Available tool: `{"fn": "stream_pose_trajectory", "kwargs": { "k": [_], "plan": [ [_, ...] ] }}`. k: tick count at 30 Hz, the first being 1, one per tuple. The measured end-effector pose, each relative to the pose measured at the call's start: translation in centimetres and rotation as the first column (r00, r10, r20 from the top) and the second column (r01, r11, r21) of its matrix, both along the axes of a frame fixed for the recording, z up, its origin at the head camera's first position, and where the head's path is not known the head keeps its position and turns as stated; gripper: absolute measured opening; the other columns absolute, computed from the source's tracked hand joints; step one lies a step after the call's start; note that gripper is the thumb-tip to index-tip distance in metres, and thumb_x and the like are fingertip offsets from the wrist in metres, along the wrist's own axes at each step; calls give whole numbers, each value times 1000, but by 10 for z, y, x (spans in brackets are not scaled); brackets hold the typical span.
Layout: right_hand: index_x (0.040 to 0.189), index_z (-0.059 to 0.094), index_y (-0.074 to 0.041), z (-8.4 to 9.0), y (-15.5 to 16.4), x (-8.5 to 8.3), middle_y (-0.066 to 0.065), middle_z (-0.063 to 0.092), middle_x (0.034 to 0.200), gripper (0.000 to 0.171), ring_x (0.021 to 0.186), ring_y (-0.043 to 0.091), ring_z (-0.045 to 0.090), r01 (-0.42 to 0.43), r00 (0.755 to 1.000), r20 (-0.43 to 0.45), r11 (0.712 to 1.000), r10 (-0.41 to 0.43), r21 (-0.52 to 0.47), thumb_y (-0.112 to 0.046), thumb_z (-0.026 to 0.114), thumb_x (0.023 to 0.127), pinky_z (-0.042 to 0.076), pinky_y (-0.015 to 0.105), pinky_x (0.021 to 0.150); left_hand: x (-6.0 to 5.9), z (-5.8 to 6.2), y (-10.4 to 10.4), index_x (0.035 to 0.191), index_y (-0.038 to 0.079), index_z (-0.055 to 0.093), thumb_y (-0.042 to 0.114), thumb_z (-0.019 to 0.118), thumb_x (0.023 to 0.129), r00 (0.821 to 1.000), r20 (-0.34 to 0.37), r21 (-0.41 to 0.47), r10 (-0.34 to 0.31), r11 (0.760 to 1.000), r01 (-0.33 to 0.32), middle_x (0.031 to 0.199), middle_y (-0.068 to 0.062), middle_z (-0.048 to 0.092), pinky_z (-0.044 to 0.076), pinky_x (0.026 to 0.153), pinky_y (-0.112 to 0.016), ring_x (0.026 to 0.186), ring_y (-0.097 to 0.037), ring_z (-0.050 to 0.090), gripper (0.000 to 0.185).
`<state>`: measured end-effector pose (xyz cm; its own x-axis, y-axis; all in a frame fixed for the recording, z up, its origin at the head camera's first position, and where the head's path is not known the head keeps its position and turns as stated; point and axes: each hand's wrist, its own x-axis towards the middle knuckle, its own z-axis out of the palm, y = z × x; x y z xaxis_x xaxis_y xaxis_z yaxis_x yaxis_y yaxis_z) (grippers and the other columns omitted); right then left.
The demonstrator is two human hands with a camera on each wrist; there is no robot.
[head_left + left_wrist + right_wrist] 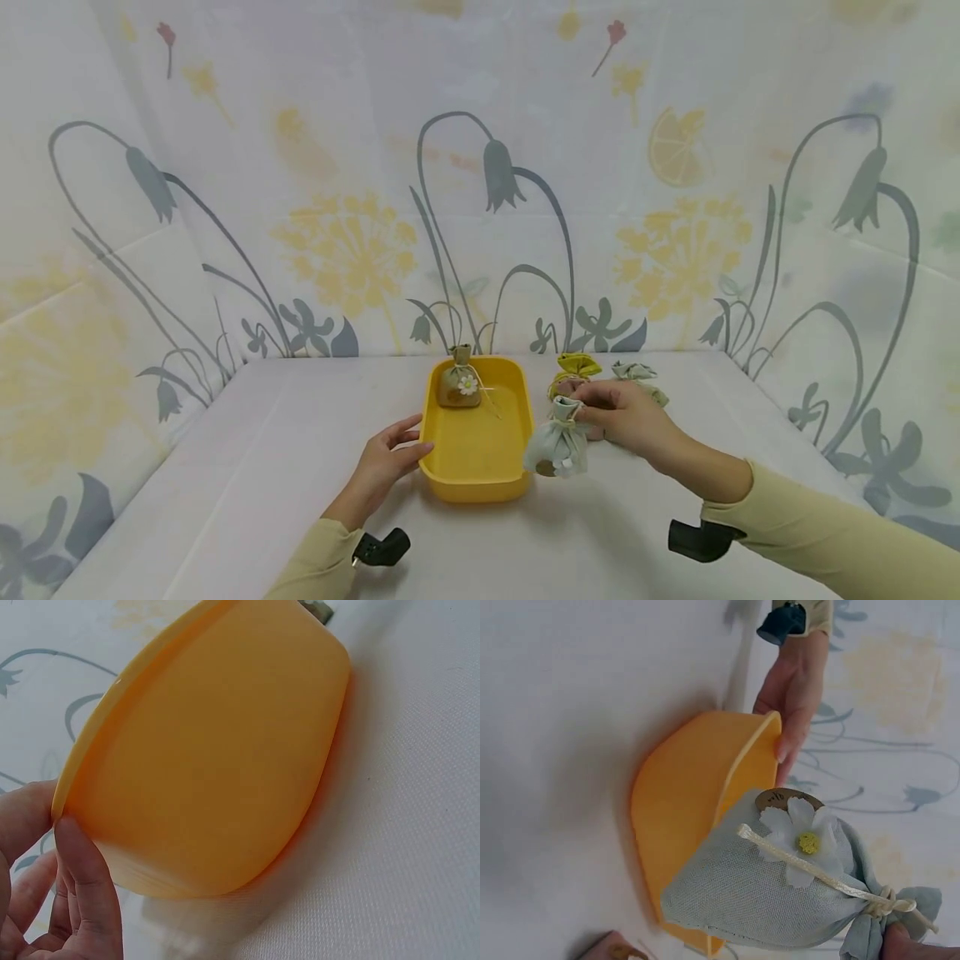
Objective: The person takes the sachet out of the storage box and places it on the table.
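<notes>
With thumb and fingertips my right hand pinches a pale grey-green drawstring pouch by its gathered neck. In the right wrist view this pouch bears a white fabric flower, a brown tag and a cream cord, and overlaps the tray's near side. My left hand pinches the left rim of a yellow plastic tray, as the left wrist view shows with the thumb at the edge. Inside the tray's far left corner stands a brownish pouch with a white daisy.
Behind my right hand, partly hidden, lie a pouch with a yellow-green top and a grey-green pouch. A white cloth covers the table, and a flower-printed sheet hangs at its back and sides.
</notes>
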<state>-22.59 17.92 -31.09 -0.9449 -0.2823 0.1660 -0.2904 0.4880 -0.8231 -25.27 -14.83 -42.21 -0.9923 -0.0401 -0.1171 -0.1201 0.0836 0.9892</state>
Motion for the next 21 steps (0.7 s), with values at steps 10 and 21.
{"fn": "stream_pose_trajectory", "kwargs": {
  "k": [10, 21],
  "plan": [
    [103, 65, 6, -9, 28, -5, 13, 64, 101, 17, 89, 17, 57, 10, 999, -34, 1000, -10, -10, -1, 60, 87, 51, 24, 71, -1, -1, -1, 132, 5, 51, 10, 70, 83, 1000, 0, 2, 6, 1000, -6, 118, -18, 51, 52, 82, -34, 91, -21, 59, 53],
    [102, 63, 10, -40, 39, -23, 17, 62, 100, 17, 86, 17, 57, 61, 998, -20, 998, -61, -10, 4, 59, 86, 52, 28, 68, -1, -1, -1, 132, 6, 51, 11, 70, 84, 1000, 3, 5, 8, 1000, -8, 117, -17, 51, 52, 82, -34, 90, -20, 59, 52]
  ]
}}
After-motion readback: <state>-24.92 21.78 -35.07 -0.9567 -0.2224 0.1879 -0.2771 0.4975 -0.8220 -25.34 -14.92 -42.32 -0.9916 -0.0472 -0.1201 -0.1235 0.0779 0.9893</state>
